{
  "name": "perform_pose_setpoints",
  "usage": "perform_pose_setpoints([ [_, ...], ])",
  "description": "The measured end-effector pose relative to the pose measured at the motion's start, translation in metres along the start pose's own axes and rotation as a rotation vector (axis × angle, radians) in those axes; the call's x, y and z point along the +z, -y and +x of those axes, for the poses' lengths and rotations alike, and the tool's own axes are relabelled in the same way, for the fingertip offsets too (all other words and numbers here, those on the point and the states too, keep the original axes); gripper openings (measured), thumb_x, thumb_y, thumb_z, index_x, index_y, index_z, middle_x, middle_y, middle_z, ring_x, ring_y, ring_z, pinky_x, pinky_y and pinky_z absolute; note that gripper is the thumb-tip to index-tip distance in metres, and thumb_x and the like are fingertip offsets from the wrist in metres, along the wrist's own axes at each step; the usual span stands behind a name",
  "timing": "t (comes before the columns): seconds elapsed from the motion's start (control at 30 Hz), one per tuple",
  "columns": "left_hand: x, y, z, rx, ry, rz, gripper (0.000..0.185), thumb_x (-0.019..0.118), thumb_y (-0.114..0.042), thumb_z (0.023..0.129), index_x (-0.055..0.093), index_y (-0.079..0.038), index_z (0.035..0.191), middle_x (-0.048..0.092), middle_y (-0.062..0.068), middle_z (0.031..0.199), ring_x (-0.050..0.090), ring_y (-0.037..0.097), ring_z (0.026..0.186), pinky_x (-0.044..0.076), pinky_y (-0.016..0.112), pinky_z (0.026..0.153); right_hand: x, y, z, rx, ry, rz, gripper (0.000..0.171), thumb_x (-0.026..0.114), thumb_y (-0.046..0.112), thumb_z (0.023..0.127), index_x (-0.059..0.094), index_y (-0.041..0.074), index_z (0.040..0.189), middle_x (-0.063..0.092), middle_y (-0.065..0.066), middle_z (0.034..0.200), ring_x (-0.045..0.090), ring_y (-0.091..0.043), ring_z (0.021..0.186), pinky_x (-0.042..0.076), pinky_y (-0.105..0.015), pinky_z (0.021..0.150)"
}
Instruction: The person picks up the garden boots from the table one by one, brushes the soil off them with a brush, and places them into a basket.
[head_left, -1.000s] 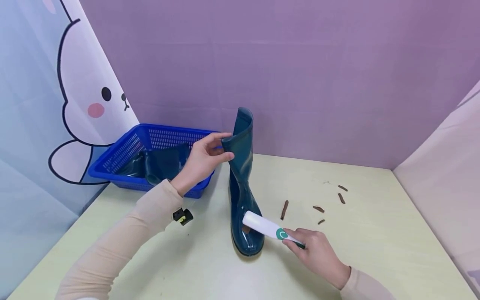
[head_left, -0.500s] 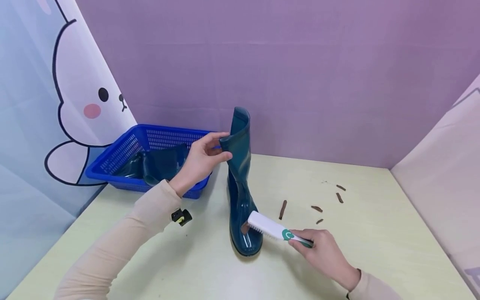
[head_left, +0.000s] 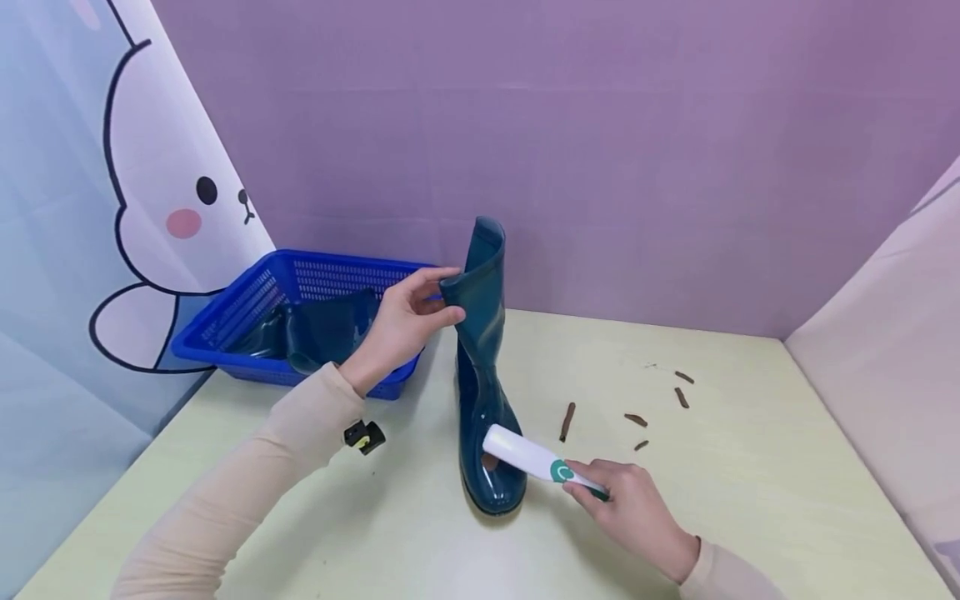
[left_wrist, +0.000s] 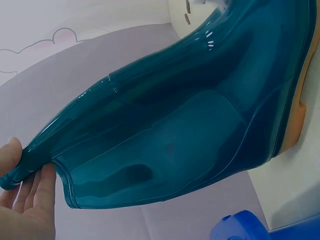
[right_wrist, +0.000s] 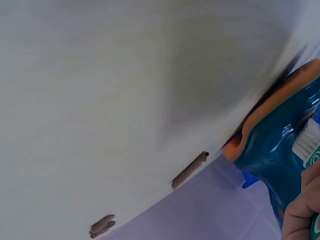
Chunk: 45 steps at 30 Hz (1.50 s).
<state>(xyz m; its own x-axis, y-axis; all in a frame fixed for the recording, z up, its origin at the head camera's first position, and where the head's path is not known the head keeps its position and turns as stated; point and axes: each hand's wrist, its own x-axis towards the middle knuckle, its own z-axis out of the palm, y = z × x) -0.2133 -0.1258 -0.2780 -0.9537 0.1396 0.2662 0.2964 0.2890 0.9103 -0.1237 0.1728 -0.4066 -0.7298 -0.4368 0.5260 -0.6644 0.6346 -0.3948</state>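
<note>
A dark teal rain boot (head_left: 480,333) stands upright on the table, its toe toward me. My left hand (head_left: 408,321) pinches the rim of its shaft between thumb and fingers; the left wrist view shows the thumb outside and several fingers (left_wrist: 46,185) at the opening. My right hand (head_left: 633,504) grips the handle of a white scrub brush (head_left: 521,452) with a green mark. The brush head lies over the boot's foot, bristles down, and partly covers a brown smear (head_left: 490,462) there. In the right wrist view the bristles (right_wrist: 307,141) are right at the boot.
A blue plastic basket (head_left: 262,360) at the left back holds another teal boot (head_left: 330,327). Several brown strips, one of them a longer strip (head_left: 567,422), lie on the table right of the standing boot. A purple cloth (head_left: 637,167) hangs behind the table.
The brush drew back toward the right and tilted, baring its bristles, then moved left onto the boot's foot again. My left hand keeps its hold on the rim; the boot stays upright.
</note>
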Motion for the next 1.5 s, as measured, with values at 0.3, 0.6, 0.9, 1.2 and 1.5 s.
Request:
perform_pose_setpoints([
  [0.3,0.002,0.000,0.000,0.003,0.023,-0.027,0.049,0.065,-0.014,0.085,0.049,-0.019,0.131,0.058,0.007,0.124,0.061,0.024,0.107,0.049,0.042,0.090,-0.009,-0.003,-0.011,0.015,0.020,0.022,0.024,0.078,0.009,0.069,0.074,0.009,0.093,0.050,0.018,0.059,0.024,0.011,0.049,0.022,-0.004,0.041],
  [0.6,-0.002,-0.002,0.001,0.024,0.010,-0.020,0.049,0.064,-0.013,0.085,0.048,-0.019,0.131,0.058,0.008,0.124,0.061,0.025,0.107,0.049,0.041,0.089,-0.017,0.001,-0.002,0.091,-0.015,0.107,0.020,0.077,0.007,0.070,0.074,0.007,0.090,0.063,0.010,0.066,0.031,0.010,0.047,0.027,-0.008,0.039],
  [0.9,-0.001,-0.003,0.001,0.018,0.018,-0.024,0.049,0.065,-0.013,0.085,0.048,-0.020,0.131,0.057,0.008,0.124,0.060,0.025,0.108,0.049,0.041,0.090,-0.004,0.004,0.006,0.066,0.061,0.093,0.022,0.073,0.015,0.077,0.072,0.008,0.098,0.056,0.014,0.064,0.031,0.009,0.048,0.029,-0.009,0.040],
  [1.2,-0.002,-0.002,0.000,0.012,0.026,-0.004,0.050,0.065,-0.015,0.085,0.048,-0.019,0.132,0.058,0.007,0.124,0.061,0.025,0.107,0.048,0.044,0.090,-0.009,0.000,-0.002,0.041,0.094,0.060,0.020,0.074,0.013,0.075,0.073,0.009,0.095,0.056,0.016,0.062,0.028,0.010,0.049,0.025,-0.005,0.041],
  [1.5,-0.001,-0.004,0.001,-0.002,0.040,-0.034,0.049,0.065,-0.015,0.085,0.048,-0.018,0.131,0.059,0.006,0.124,0.060,0.024,0.108,0.047,0.045,0.092,-0.014,-0.001,-0.011,0.045,0.081,0.063,0.019,0.075,0.011,0.073,0.074,0.008,0.092,0.056,0.016,0.061,0.026,0.011,0.049,0.024,-0.005,0.040],
])
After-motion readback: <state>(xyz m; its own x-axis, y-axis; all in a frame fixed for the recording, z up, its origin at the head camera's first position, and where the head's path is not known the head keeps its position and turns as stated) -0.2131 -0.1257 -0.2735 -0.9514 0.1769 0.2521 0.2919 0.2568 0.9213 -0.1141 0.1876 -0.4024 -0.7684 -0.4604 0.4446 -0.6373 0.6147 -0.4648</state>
